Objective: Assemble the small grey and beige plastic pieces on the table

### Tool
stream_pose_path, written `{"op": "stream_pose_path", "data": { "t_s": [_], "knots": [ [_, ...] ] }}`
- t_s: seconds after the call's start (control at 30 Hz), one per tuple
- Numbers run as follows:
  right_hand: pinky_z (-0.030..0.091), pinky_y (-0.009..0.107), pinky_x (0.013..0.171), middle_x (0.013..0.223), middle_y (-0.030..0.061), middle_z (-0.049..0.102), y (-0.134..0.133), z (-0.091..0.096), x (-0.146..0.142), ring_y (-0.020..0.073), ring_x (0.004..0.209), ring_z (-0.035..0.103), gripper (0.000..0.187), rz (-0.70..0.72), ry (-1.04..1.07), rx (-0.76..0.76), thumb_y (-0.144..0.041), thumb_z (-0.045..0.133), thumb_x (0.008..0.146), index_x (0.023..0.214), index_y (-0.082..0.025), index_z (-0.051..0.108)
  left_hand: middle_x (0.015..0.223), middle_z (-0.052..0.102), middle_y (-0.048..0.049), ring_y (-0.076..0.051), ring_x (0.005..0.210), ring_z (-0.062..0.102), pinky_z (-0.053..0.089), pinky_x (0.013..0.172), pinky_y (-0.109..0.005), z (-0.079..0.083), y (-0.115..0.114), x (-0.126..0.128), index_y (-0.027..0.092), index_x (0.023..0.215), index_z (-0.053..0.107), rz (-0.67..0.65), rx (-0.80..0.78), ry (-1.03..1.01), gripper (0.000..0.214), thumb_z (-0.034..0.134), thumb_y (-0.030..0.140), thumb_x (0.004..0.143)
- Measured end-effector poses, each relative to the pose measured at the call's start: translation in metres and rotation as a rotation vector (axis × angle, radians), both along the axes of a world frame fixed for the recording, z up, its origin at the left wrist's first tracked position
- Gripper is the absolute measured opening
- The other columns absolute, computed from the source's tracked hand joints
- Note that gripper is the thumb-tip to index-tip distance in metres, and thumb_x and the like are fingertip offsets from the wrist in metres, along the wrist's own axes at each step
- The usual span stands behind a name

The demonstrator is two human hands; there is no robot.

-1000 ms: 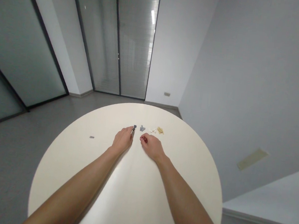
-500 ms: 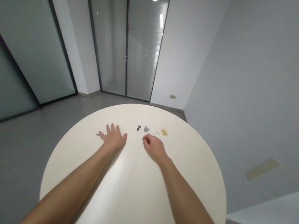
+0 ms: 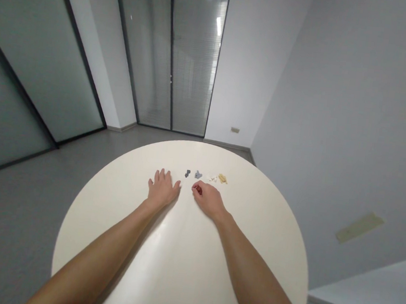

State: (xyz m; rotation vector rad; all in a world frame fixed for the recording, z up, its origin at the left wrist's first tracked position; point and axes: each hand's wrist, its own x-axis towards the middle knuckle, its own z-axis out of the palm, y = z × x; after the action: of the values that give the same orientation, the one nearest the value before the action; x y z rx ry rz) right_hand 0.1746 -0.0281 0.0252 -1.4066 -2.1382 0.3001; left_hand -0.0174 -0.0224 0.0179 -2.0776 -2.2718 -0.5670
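My left hand (image 3: pixel 162 190) lies palm down on the round cream table (image 3: pixel 90 222), its fingers spread and holding nothing. My right hand (image 3: pixel 207 200) rests just to its right with the fingers curled and thumb and forefinger together; nothing shows between them. Beyond the hands, in a short row, are a dark grey plastic piece (image 3: pixel 187 173), a lighter grey piece (image 3: pixel 198 174), small white pieces (image 3: pixel 213 178) and tan pieces (image 3: pixel 222 178). The lighter grey piece is nearest to my right fingertips, but apart from them.
The table's round rim surrounds my forearms, with a grey floor beyond it. Glass doors with blinds (image 3: pixel 166 61) stand at the far wall. Frosted glass panels (image 3: pixel 28 56) run along the left, and a pale wall (image 3: pixel 337 113) rises on the right.
My left hand has moved right, toward my right hand. The small grey piece near it at the table's left no longer shows. The view has barely shifted, and the row of pieces stays put.
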Motion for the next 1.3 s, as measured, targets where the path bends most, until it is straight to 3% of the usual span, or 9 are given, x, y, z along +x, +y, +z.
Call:
{"op": "stream_pose_path", "data": {
  "t_s": [0.1,0.2,0.3,0.4,0.5,0.67,0.83,1.07,1.3],
  "knots": [
    [0.035,0.024,0.066,0.088,0.0006,0.071,0.0,0.0,0.0,0.0139,0.077,0.06,0.015,0.004,0.005,0.01,-0.032,0.051,0.095,0.098,-0.024,0.064,0.154,0.034,-0.0215,-0.038,0.144,0.024,0.027,0.113,-0.057,0.0,-0.006,0.018,0.01,0.141,0.043,-0.128,0.029,-0.029,0.059,0.041,0.046,0.094],
    [0.036,0.024,0.067,0.089,0.0013,0.071,0.0,-0.001,-0.001,0.0141,0.079,0.061,0.015,0.002,0.008,0.007,-0.031,0.052,0.095,0.097,-0.023,0.064,0.151,0.04,-0.0195,-0.03,0.144,0.027,0.025,0.118,-0.047,-0.003,-0.006,0.027,0.008,0.139,0.043,-0.343,0.11,-0.103,0.051,0.04,0.033,0.095],
    [0.036,0.024,0.069,0.092,0.0015,0.07,0.001,-0.002,0.0,0.0144,0.082,0.06,0.012,0.014,-0.005,0.02,-0.027,0.054,0.094,0.095,-0.022,0.064,0.147,0.045,-0.016,-0.024,0.139,0.036,0.03,0.117,-0.043,-0.009,0.0,0.027,0.011,0.139,0.043,-0.528,0.141,-0.256,0.049,0.04,0.018,0.091],
    [0.038,0.025,0.072,0.095,0.0016,0.069,0.002,-0.004,0.0,0.0151,0.086,0.06,0.011,0.022,-0.007,0.046,-0.025,0.055,0.092,0.094,-0.022,0.065,0.142,0.05,-0.0159,-0.024,0.132,0.045,0.036,0.113,-0.045,-0.015,0.01,0.021,0.013,0.137,0.044,-0.62,0.204,-0.407,0.054,0.043,0.009,0.083],
    [0.04,0.025,0.076,0.097,0.0028,0.068,0.004,-0.007,0.001,0.0156,0.089,0.06,0.012,0.019,0.007,0.052,-0.026,0.056,0.092,0.097,-0.021,0.066,0.136,0.055,-0.0148,-0.025,0.128,0.048,0.038,0.111,-0.045,-0.018,0.016,0.012,0.013,0.132,0.049,-0.584,0.268,-0.439,0.055,0.048,0.006,0.077],
    [0.043,0.027,0.081,0.099,0.0028,0.068,0.005,-0.011,0.002,0.0159,0.093,0.06,0.013,0.031,0.033,0.072,-0.025,0.056,0.092,0.099,-0.022,0.067,0.119,0.065,-0.0136,-0.026,0.115,0.057,0.044,0.102,-0.041,-0.011,0.015,0.003,0.014,0.123,0.057,-0.426,0.221,-0.325,0.044,0.052,0.008,0.08],
    [0.043,0.028,0.087,0.101,0.0042,0.068,0.004,-0.012,0.002,0.0169,0.099,0.059,0.015,0.07,0.014,0.097,-0.025,0.054,0.094,0.098,-0.022,0.068,0.102,0.071,-0.0073,-0.023,0.102,0.062,0.049,0.089,-0.035,-0.007,0.009,0.004,0.018,0.127,0.054,-0.459,0.157,-0.296,0.048,0.055,0.01,0.081],
    [0.043,0.03,0.091,0.102,0.0057,0.069,0.005,-0.011,0.001,0.0187,0.099,0.059,0.015,0.104,-0.025,0.145,-0.029,0.062,0.09,0.099,-0.021,0.071,0.099,0.072,-0.0064,-0.023,0.1,0.061,0.049,0.087,-0.034,-0.007,0.007,0.011,0.018,0.125,0.056,-0.513,0.143,-0.298,0.04,0.056,0.016,0.085],
    [0.042,0.029,0.09,0.101,0.0044,0.07,0.007,-0.009,0.002,0.0181,0.099,0.059,0.015,0.103,-0.043,0.115,-0.025,0.057,0.093,0.097,-0.022,0.072,0.096,0.072,-0.0057,-0.023,0.098,0.062,0.05,0.082,-0.032,-0.007,0.007,0.012,0.018,0.122,0.058,-0.543,0.131,-0.292,0.035,0.057,0.023,0.087]
  ]
}}
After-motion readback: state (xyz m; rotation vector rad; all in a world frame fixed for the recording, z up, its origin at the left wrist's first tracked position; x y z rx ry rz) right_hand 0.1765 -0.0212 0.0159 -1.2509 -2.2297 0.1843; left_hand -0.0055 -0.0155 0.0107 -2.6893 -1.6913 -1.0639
